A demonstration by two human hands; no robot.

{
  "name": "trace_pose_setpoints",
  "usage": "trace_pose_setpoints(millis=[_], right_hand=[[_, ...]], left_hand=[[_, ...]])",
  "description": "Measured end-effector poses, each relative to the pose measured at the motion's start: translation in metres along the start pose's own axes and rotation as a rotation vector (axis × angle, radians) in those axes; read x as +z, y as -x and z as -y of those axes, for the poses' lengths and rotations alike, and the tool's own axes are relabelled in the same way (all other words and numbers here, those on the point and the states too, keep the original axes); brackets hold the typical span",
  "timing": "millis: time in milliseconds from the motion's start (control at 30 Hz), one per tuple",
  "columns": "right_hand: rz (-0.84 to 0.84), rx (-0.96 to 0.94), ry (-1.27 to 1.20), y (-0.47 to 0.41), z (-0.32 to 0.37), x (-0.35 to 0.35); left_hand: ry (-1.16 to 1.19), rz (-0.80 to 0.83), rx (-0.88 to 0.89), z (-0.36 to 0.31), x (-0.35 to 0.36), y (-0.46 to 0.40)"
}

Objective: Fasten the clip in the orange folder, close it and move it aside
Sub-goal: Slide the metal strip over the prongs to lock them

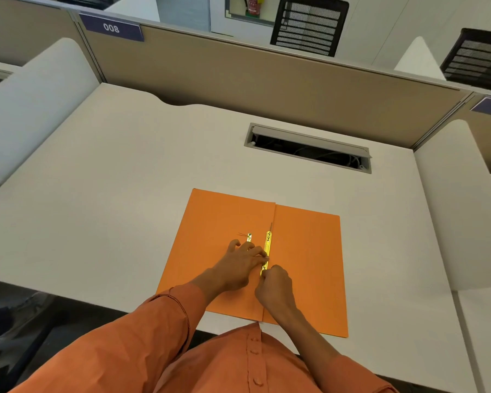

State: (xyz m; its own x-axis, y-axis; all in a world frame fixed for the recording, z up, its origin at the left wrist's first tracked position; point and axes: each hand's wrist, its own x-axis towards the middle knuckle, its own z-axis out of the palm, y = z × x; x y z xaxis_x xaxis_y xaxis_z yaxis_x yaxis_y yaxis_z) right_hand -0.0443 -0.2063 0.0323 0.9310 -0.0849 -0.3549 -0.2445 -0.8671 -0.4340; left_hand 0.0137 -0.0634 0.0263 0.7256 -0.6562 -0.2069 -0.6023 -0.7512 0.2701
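The orange folder [306,251] lies open and flat on the white desk, near its front edge. A long brass clip bar [267,242] runs along the centre fold. A shorter brass piece [249,237] lies just left of it on the left leaf, partly under my fingers. My left hand [243,263] rests on the left leaf with its fingertips pressing on the bar's middle. My right hand [275,285] is curled at the bar's near end, pinching it. The near end of the bar is hidden between my hands.
An open cable slot [308,147] is cut into the desk [111,194] behind the folder. A tan partition [267,80] closes the back, white side dividers stand left and right. Mesh office chairs stand beyond the partition.
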Motion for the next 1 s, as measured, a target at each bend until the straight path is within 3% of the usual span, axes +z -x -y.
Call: trace_pose_setpoints(millis=[333, 1000], right_hand=[[-0.152, 0.068, -0.157, 0.012, 0.004, 0.009], [-0.184, 0.003, -0.133, 0.024, -0.017, 0.015]], left_hand=[[-0.008, -0.001, -0.007, -0.002, -0.001, 0.001], [-0.033, 0.009, -0.034, -0.009, -0.003, 0.005]])
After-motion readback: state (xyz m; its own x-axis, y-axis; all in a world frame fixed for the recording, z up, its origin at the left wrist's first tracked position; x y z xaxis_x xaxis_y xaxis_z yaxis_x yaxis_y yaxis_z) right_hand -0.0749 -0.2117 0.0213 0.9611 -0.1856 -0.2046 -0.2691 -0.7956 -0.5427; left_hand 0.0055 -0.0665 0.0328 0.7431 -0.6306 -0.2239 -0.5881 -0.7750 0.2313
